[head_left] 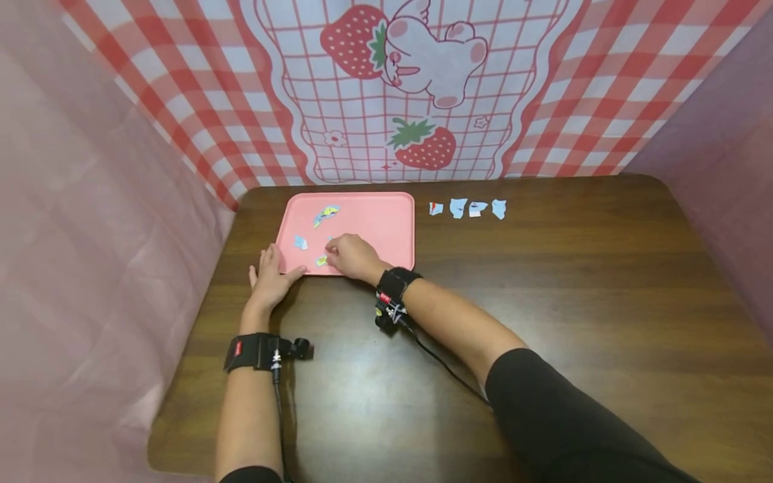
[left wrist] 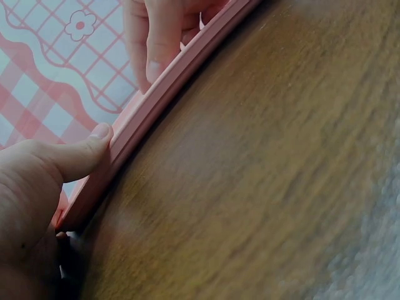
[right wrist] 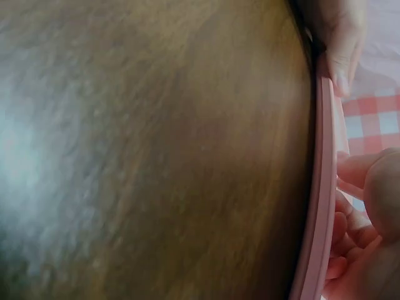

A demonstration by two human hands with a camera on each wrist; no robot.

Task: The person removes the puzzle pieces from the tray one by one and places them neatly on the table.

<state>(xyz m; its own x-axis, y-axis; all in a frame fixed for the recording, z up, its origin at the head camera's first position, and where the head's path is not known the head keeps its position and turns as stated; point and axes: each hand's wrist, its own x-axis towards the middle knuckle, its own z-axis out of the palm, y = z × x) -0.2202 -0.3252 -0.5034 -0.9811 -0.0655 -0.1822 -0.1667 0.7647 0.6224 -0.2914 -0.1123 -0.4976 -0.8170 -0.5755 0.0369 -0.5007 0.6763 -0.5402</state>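
Note:
My left hand [head_left: 270,285] holds the front left corner of a pink tray [head_left: 386,231], its thumb on the front rim and its other fingers along the left side. Over the tray's front part, my right hand [head_left: 356,258] has curled fingers and pinches a small torn paper piece [left wrist: 201,22], mostly hidden by the fingers. Right beside those fingertips lies a yellow and blue paper piece [head_left: 322,261]. A light blue piece [head_left: 300,242] lies farther left in the tray, and a longer yellow and blue piece [head_left: 327,215] sits toward the back.
Several torn light blue paper pieces [head_left: 475,208] lie in a row on the brown wooden table [head_left: 574,288], right of the tray. A red checked cloth [head_left: 386,134] with strawberries hangs behind the table. Cables [head_left: 447,367] run from both wrist cameras along the arms.

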